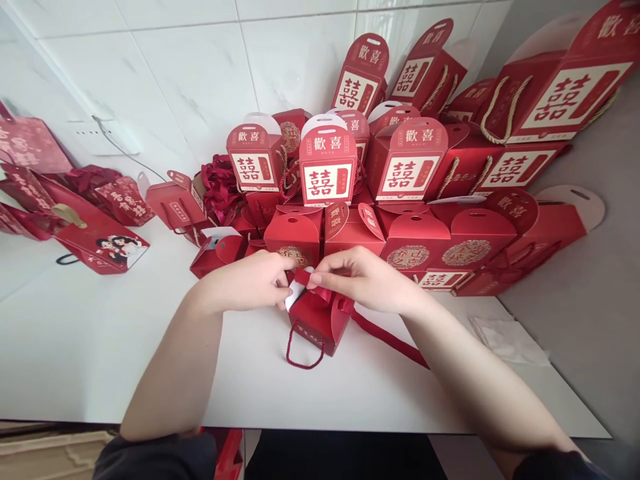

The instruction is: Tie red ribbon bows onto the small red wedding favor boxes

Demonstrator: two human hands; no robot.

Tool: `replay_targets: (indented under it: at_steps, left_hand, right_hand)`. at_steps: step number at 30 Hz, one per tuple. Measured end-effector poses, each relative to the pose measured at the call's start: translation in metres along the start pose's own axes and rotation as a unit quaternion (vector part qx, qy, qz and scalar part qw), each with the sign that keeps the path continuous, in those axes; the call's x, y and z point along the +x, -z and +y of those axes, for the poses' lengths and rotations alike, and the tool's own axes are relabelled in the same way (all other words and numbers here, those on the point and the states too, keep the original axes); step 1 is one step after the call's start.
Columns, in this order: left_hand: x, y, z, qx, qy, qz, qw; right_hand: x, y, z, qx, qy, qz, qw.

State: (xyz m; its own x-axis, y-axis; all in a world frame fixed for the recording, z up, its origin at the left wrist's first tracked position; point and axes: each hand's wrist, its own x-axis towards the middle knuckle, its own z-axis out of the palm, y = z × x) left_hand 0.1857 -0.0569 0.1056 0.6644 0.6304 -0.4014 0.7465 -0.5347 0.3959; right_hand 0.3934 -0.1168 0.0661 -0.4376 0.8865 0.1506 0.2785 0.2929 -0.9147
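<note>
The left hand (245, 283) is closed at the top of a small red gift box (317, 327), its fingers gripping a white card (296, 291). The right hand (357, 280) is also closed, its fingertips pinching a red ribbon (320, 287) just beside the card. The box stands on a white table (100, 347) at lower center of the frame. A red cord handle (305, 353) hangs toward the viewer, and a red strip (387, 340) runs to the lower right. Stacked red boxes (405, 160) with double-happiness characters fill the upper center and upper right. Red bags (95, 240) lie at left, and a translucent sheet (510, 340) lies at right.
</note>
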Motion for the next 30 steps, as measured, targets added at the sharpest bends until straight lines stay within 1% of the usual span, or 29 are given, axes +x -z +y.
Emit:
replay_targets:
  at_steps: [1,3,8,13,18,23,28,30]
  left_hand:
    - [0.0,0.001,-0.001,-0.011,0.008,-0.002,1.0]
    - [-0.001,0.003,-0.001,-0.019,0.016,0.0,1.0]
    - [-0.001,0.003,0.001,-0.015,0.009,0.001,1.0]
    - [-0.002,0.003,0.004,-0.006,0.014,0.0,1.0]
    - [-0.002,0.003,0.003,-0.002,0.013,-0.006,1.0]
    - [-0.002,0.004,0.002,0.01,0.011,-0.009,1.0]
    - [-0.007,0.007,-0.002,-0.029,-0.016,-0.035,0.999]
    - [-0.008,0.007,-0.003,-0.04,-0.013,-0.024,0.999]
  right_hand:
    - [0.003,-0.002,0.005,-0.029,-0.023,-0.015,0.999]
    - [0.006,-0.005,0.012,-0.06,-0.045,-0.031,0.997]
    - [0.008,-0.005,0.014,-0.056,-0.069,-0.031,0.996]
    - [0.008,-0.004,0.016,-0.049,-0.096,-0.046,0.993]
    - [0.01,-0.002,0.021,-0.022,-0.101,-0.043,0.994]
    - [0.013,0.0,0.024,0.001,-0.079,-0.043,0.996]
    - [0.015,0.0,0.026,-0.003,-0.065,-0.043,0.997]
    - [0.014,0.0,0.026,-0.009,-0.068,-0.041,0.997]
